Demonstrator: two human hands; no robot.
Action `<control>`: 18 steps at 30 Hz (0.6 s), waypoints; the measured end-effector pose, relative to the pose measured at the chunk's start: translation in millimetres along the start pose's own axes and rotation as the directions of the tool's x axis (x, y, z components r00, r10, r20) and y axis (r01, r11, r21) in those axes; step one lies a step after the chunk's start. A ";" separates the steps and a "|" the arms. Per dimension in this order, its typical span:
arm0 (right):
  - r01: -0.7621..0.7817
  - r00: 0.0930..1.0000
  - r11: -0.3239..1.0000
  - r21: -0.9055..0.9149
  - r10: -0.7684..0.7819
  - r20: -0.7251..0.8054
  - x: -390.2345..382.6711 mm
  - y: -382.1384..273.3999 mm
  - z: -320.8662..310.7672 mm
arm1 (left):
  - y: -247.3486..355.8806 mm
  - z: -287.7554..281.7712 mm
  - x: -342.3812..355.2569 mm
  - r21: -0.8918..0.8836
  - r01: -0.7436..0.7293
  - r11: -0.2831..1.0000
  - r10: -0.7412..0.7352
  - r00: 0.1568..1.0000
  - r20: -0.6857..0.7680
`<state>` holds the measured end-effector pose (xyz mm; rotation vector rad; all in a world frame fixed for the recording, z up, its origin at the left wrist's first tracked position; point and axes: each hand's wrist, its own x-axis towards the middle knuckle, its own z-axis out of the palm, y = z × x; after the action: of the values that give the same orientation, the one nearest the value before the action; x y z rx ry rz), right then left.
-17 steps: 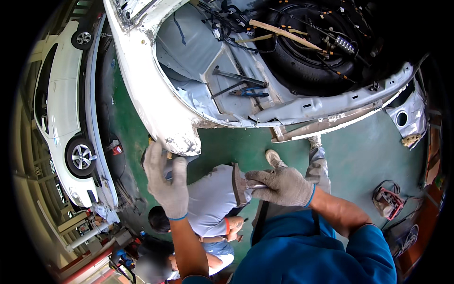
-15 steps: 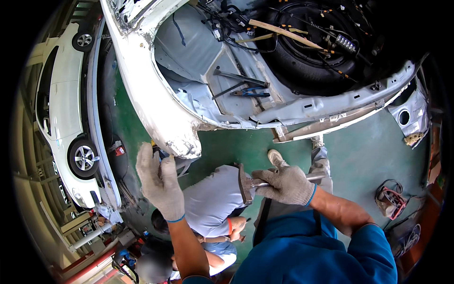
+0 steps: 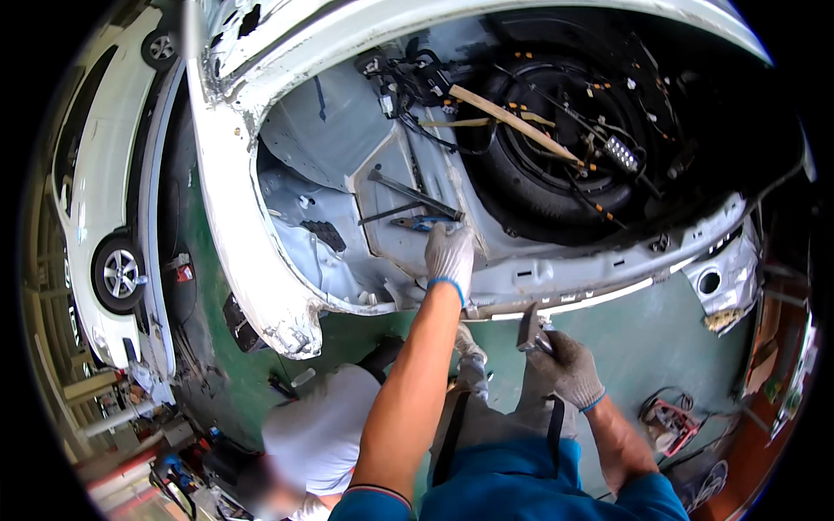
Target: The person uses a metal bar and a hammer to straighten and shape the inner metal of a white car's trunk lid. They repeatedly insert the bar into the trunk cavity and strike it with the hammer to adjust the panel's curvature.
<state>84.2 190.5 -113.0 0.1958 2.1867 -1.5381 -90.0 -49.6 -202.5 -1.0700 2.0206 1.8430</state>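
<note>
My left hand [image 3: 450, 257], in a pale knitted glove, reaches into the open trunk of a white car body [image 3: 221, 187]. Its fingers curl down at the near ends of a metal bar [image 3: 413, 193] and blue-handled pliers [image 3: 417, 223]. Whether either tool is in its grasp is hidden under the glove. Beside these tools lies a thin dark rod [image 3: 389, 213]. Just outside the rear sill [image 3: 591, 267], my gloved right hand [image 3: 571, 369] is closed around the handle of a hammer [image 3: 531, 332], metal head toward the car.
A person in a pale shirt [image 3: 323, 425] crouches at my left, below the torn body corner [image 3: 294, 337]. Inside the trunk are a black spare wheel [image 3: 504, 187], a wooden stick [image 3: 512, 123] and loose wiring. A red-framed device [image 3: 669, 425] stands on the floor at right.
My left hand has gone from beside the torn corner into the trunk, over the tools. The hammer has swung from lying sideways to pointing at the car. The crouching person has shifted leftward.
</note>
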 end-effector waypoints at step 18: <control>0.007 0.997 0.961 0.275 0.016 -0.080 133.1 36.8 -70.2 | -49.1 -67.1 330.7 0.569 0.685 0.455 -0.256 0.712 -0.654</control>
<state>-40.0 249.6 -184.2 0.3572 2.0213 -1.8592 -275.2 -231.7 -423.4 -1.6391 2.0432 0.2522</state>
